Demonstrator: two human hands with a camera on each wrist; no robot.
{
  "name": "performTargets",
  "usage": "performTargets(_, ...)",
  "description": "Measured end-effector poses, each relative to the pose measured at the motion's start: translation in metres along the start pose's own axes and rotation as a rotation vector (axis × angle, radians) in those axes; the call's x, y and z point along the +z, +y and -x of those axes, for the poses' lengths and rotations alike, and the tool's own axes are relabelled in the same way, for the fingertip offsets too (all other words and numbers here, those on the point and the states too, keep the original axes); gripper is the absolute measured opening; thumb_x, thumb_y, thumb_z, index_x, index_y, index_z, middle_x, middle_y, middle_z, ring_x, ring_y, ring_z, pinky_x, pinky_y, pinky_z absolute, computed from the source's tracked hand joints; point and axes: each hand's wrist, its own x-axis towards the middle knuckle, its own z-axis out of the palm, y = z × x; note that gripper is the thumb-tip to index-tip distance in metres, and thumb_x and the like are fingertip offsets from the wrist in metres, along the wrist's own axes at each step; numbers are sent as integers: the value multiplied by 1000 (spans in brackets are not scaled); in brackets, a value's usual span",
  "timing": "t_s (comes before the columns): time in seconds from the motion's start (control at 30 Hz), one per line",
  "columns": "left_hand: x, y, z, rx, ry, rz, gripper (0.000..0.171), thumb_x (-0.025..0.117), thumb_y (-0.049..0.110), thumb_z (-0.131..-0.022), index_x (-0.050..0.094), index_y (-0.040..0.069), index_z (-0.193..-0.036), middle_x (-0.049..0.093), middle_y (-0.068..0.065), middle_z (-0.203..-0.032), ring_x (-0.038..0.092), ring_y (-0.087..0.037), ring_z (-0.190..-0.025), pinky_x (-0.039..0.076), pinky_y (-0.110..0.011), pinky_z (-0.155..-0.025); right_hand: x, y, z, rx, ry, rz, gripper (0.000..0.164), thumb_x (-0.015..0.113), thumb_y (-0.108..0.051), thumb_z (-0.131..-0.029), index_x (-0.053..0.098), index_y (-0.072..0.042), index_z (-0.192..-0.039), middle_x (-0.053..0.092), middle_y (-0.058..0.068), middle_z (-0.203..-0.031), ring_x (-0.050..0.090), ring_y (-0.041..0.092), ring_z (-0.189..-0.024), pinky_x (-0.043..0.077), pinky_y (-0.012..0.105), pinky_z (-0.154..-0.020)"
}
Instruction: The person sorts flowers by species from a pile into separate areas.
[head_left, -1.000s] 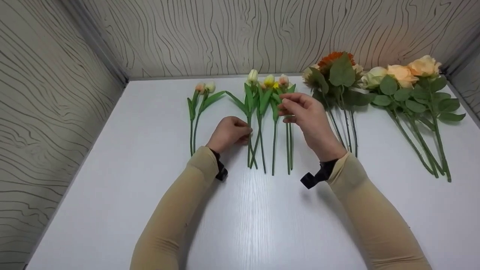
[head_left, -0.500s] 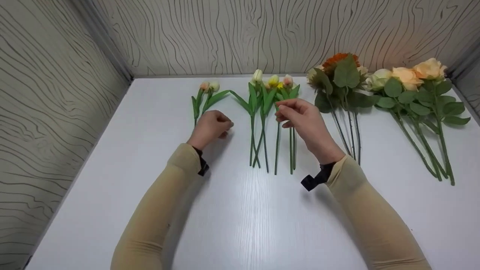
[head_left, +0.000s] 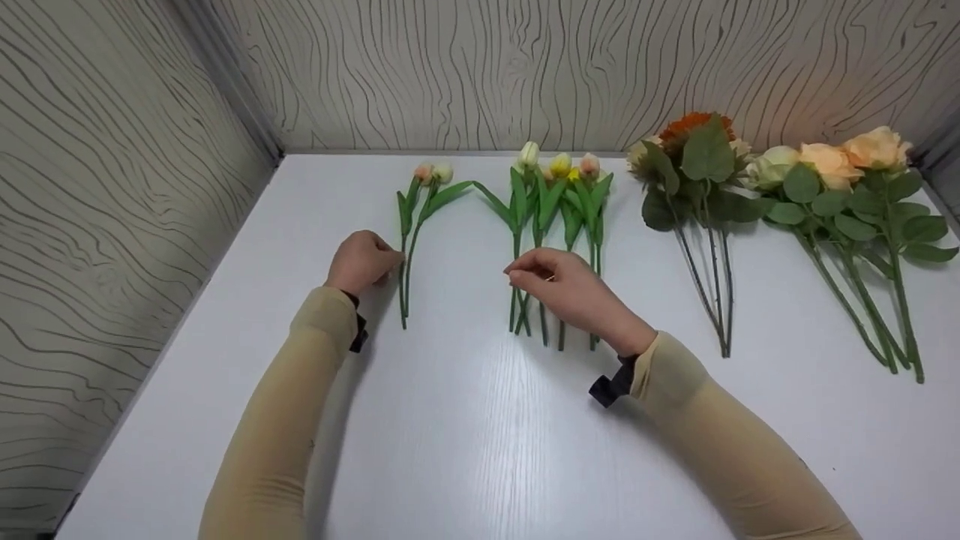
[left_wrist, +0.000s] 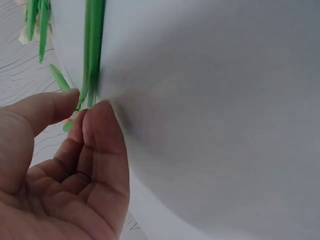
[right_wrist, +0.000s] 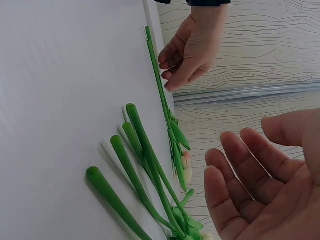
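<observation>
My left hand [head_left: 361,262] is at the left of two tulips [head_left: 406,262], one pink and one white, lying on the table [head_left: 420,420]. Its thumb and fingertips come right up to their green stems [left_wrist: 92,55] with a gap between them; whether they touch is hard to tell. My right hand [head_left: 574,289] hovers over the stems of several other tulips [head_left: 560,166], white, yellow and pink. In the right wrist view its fingers [right_wrist: 240,160] are loosely bent and hold nothing, with the tulip stems [right_wrist: 145,145] beside them.
To the right lie a bunch with an orange-red bloom [head_left: 694,127] and large dark leaves, then a bunch of peach and cream roses [head_left: 832,161]. A wood-grain patterned wall [head_left: 480,75] stands behind the table, another wall [head_left: 97,187] at the left.
My left hand has moved left, from the middle tulips over to the left side of the pair. My right hand has come down and left, from the blooms to above the stems.
</observation>
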Motion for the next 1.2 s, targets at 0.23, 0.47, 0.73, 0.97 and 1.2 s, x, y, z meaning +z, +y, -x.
performTargets(0.23,2,3,-6,-43,-50,-101,17,64,13,-93,69,-1,-85,67,-9,-71,63,-21,-65,49,-31,-59,4,1,-1,13,-5,9,23,62,-33,-104,72,-17,-118,69,-2,-112,61,20,-99,51,40,-81)
performTargets(0.47,-9,-3,-5,-75,4,-135,16,62,13,-93,63,1,-83,63,-8,-69,59,-19,-62,46,-31,-60,4,0,-1,10,-3,-1,24,62,-35,-104,72,-18,-117,69,-2,-112,61,20,-99,51,40,-80)
performTargets(0.73,-29,-18,1,-76,34,-177,14,61,10,-91,62,0,-82,60,-9,-73,56,-21,-68,46,-33,-61,0,1,-1,-5,15,2,24,62,-36,-104,73,-19,-117,69,-3,-112,62,20,-100,51,41,-81)
performTargets(0.97,-39,-24,5,-124,-44,-66,22,60,15,-94,68,-5,-99,64,-9,-82,58,-20,-74,49,-33,-68,-2,2,-1,-2,20,-12,26,61,-35,-104,72,-16,-118,70,-1,-112,64,28,-104,50,41,-81)
performTargets(1.2,-27,9,16,25,-65,217,30,58,17,-99,65,-5,-119,67,-17,-112,69,-24,-95,57,-42,-91,-10,1,0,15,66,-45,30,62,-38,-104,72,-14,-119,71,1,-112,64,26,-107,51,44,-87)
